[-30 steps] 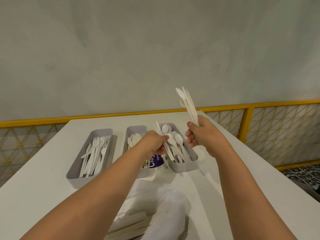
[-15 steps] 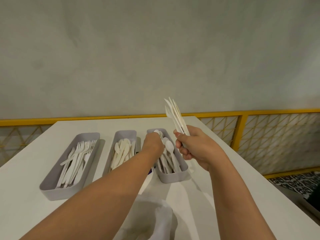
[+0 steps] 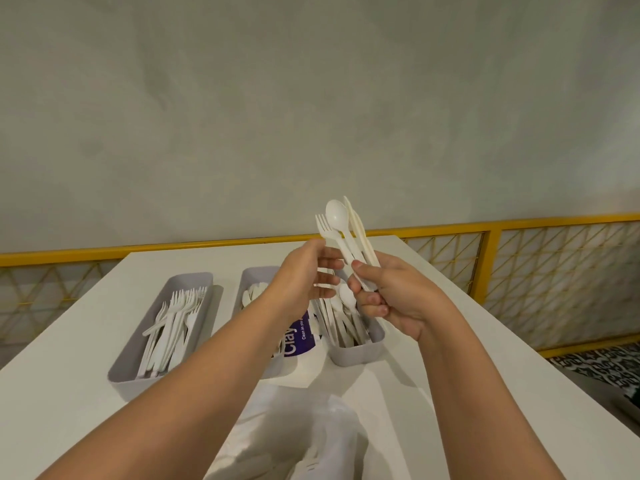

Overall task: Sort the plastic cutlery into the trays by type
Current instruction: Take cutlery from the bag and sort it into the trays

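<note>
Grey plaster wall [image 3: 311, 98] is filling the upper half of the view, and a yellow railing [image 3: 540, 221] with lattice panels is running behind a white worktop [image 3: 467, 358].

Above the worktop's far half, the right grip [image 3: 391, 299] is curling round the handles of a small bundle of white plastic cutlery and holding it upright. A spoon [image 3: 336, 213], a fork [image 3: 323, 228] and a knife [image 3: 356, 220] are fanning out above the thumb. The left grip [image 3: 304, 275] is hovering just beside the bundle, holding nothing, with its fingers straight and spread toward the handles. Whether the fingertips are touching the bundle cannot be told.

Below the hands, three grey trays are standing side by side on the worktop. The right tray [image 3: 360, 351] is holding spoons [image 3: 346, 301]. The middle tray [image 3: 252, 271] is lying mostly behind the left forearm, and the pale pieces in it are too hidden to tell by type. The left tray [image 3: 128, 379] is holding forks [image 3: 176, 317] with their tines pointing away. A purple-labelled packet [image 3: 298, 337] is lying between the middle and right trays. A white plastic bag [image 3: 311, 427] is slumping at the near edge. Patterned floor [image 3: 595, 362] is showing past the worktop's right side.
</note>
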